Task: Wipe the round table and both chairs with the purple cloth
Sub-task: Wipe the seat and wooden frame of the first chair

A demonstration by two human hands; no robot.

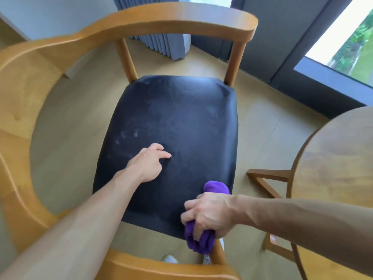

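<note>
Bunched cloth may skip the smudged seat

Right hand point(210, 214) grips purple cloth point(201, 237) wadded; left hand point(148, 163), fingers loosely curled, perhaps touching the seat point(181, 114), risks fresh prints.

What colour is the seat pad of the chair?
Black, with pale smudges, seen in the head view: the seat pad sits in a light wooden frame.

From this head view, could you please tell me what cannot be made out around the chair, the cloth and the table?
- Purple cloth: its middle is hidden inside the right hand.
- Round table: cut off by the right edge, and the right forearm covers part of it.
- Second chair: not in view.
- Chair: front legs hidden under the black seat.
- Left hand: whether its fingertips touch the seat is unclear.
</note>
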